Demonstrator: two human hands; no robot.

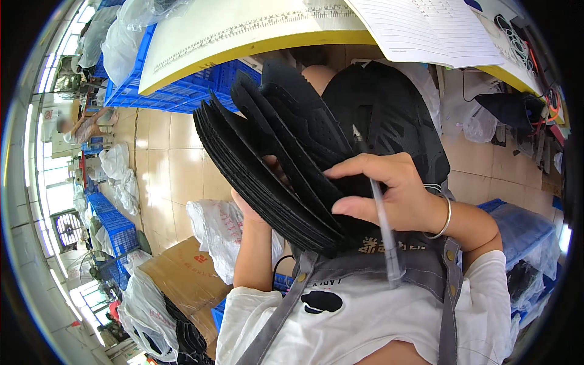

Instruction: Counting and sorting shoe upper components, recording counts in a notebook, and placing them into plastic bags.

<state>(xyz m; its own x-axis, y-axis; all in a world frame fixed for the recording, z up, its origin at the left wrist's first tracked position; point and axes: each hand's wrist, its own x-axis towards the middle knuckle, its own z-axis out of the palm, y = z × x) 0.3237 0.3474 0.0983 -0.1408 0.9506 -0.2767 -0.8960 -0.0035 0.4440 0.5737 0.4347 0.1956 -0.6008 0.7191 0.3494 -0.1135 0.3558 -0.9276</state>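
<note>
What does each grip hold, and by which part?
Left grip: stack of black cut panels, around its middle. Right grip: clear pen by its barrel, fingertips at the panels' right edges.

The left forearm [254, 258] rises nearly upright, its partly hidden hand [246, 205] curled in a grip. The right elbow bends sharply; the right hand [398, 191] points leftward, index finger and thumb extended, their tips slightly apart.

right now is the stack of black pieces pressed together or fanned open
Partly fanned open: the stack of black pieces shows gaps toward the right hand, while those on the left lie close together.
</note>
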